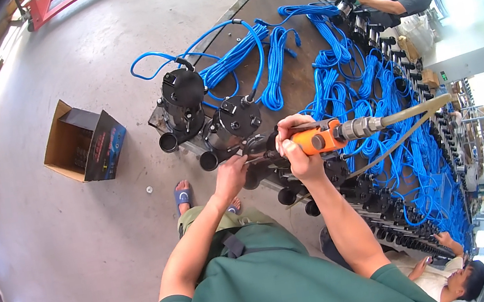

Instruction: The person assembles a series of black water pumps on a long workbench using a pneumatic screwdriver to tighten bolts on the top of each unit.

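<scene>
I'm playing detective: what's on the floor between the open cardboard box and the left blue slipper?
In the head view, a small whitish round thing lies on the grey floor, too small to name.

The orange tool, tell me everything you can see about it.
The orange tool has a smooth, bright body, possibly painted metal or plastic, with a dark round part on it. A grey, metal-looking coupling joins its right end to a pale hose. The right hand grips its left side, hiding some of it.
</scene>
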Available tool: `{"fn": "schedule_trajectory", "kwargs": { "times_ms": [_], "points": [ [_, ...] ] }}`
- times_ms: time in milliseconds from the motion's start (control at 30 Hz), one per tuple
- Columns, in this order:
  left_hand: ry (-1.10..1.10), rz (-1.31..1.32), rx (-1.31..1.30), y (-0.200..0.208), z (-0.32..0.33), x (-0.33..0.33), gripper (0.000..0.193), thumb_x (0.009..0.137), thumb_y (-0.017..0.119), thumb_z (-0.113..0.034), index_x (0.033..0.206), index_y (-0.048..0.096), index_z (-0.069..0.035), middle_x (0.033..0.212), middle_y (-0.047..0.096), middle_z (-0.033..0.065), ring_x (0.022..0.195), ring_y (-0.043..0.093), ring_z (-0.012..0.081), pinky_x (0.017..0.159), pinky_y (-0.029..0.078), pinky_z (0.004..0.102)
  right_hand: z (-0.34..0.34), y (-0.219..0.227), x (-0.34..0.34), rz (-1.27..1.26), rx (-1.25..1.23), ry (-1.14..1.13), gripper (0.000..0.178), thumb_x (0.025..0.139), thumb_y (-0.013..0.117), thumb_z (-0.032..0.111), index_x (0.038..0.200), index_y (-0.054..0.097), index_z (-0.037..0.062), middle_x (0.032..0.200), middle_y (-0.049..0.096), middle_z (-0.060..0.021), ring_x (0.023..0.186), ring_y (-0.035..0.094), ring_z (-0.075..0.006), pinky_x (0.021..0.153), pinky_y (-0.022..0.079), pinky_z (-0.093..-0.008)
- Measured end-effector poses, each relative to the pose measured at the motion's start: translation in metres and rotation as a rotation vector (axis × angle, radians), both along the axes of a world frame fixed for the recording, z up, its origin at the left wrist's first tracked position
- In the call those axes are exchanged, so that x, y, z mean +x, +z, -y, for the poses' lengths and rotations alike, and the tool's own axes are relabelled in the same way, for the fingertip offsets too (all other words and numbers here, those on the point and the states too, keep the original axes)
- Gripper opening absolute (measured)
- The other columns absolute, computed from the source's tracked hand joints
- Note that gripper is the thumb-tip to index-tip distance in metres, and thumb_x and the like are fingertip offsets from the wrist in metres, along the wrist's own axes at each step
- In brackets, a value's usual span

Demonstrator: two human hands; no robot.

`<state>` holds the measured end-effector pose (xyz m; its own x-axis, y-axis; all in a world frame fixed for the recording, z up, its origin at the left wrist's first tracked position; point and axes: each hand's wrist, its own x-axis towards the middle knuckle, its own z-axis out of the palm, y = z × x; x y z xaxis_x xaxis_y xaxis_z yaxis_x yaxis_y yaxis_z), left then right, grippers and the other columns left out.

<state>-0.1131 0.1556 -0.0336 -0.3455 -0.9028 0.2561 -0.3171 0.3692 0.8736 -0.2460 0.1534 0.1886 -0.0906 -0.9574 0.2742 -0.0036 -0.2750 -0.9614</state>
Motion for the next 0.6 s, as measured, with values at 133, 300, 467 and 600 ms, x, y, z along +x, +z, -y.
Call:
{"fn": "schedule_trajectory", "kwargs": {
  "times_ms": [133,300,467,600],
  "points": [
    [0.027,0.058,-0.122,0.027,0.003,0.001,0.020,0.082,0.071,-0.012,0.101,0.071,-0.005,0.088,0.065,0.0132,0.076,0.065,0.0350,0.067,0.053,0.0436,-0.002,-0.006,-0.007,-0.109,-0.056,0.042,0.031,0.084,0.055,-0.004,0.115,0.054,-0.0012,0.090,0.056,-0.0071,0.070,0.057,-0.0123,0.062,0.049,-0.0252],
    [-0.037,0.110,-0.053,0.045,0.009,-0.004,0.020,0.082,0.071,-0.009,0.101,0.073,-0.004,0.089,0.066,0.0131,0.078,0.066,0.0350,0.068,0.053,0.0430,0.000,0.012,-0.004,-0.060,-0.071,-0.047,0.034,0.082,0.055,-0.002,0.116,0.055,-0.0023,0.091,0.057,-0.0077,0.068,0.057,-0.0123,0.062,0.050,-0.0259],
    [-0.021,0.078,0.002,0.048,0.007,-0.003,0.019,0.082,0.068,-0.005,0.101,0.072,-0.002,0.089,0.067,0.0171,0.078,0.067,0.0370,0.068,0.054,0.0438,0.004,0.091,-0.010,0.187,-0.228,-0.048,0.035,0.081,0.055,0.000,0.116,0.054,-0.0006,0.091,0.058,-0.0077,0.064,0.055,-0.0123,0.060,0.048,-0.0252],
    [-0.068,0.116,-0.062,0.049,0.003,-0.005,0.012,0.082,0.066,-0.005,0.094,0.070,-0.002,0.084,0.066,0.0149,0.075,0.066,0.0362,0.065,0.054,0.0442,0.016,0.071,-0.012,0.001,-0.149,-0.150,0.030,0.080,0.054,0.002,0.111,0.055,-0.0018,0.089,0.056,-0.0082,0.062,0.053,-0.0118,0.060,0.048,-0.0269]
  ]
}}
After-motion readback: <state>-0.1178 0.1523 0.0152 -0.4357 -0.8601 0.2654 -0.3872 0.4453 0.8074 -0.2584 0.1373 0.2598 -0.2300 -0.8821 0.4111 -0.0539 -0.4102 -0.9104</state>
